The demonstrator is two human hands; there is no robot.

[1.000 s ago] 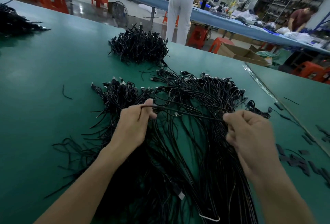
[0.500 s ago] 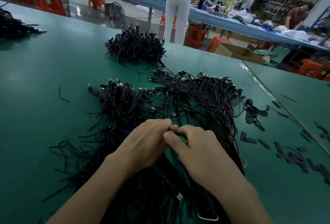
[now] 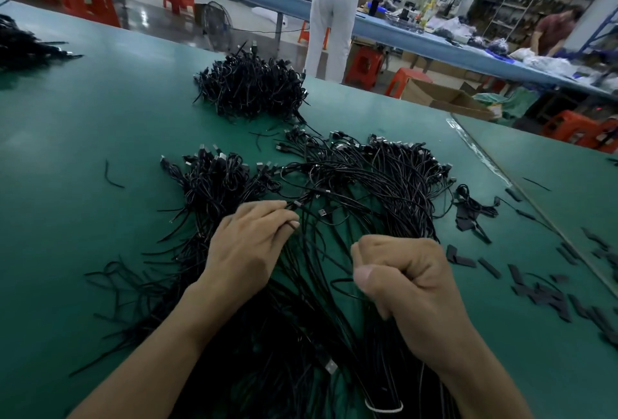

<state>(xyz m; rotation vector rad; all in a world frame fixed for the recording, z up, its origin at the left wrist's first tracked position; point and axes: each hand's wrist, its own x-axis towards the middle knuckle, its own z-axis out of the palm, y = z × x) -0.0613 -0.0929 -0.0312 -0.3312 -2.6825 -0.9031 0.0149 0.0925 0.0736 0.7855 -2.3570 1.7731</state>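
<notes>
Near centre of the green table mat [image 3: 83, 124]: I am gripping one thin black USB cable [image 3: 335, 282] in my fisted right hand [image 3: 401, 280], while my left hand [image 3: 254, 251] is pinching a strand over the loose black cable sprawl [image 3: 368, 191].

Risk: neighbouring strands are tangling, so a pull is likely dragging several along.

Room: open mat lying left. Black tie strips [image 3: 541, 295] and the table seam [image 3: 495, 171] are crowding the right.

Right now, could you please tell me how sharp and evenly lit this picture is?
Head view: left hand and right hand are sharp; black cables merge into near-black toward the bottom; the green table bows at its far edge, wide-angle distortion; glossy floor glares upper left.
</notes>
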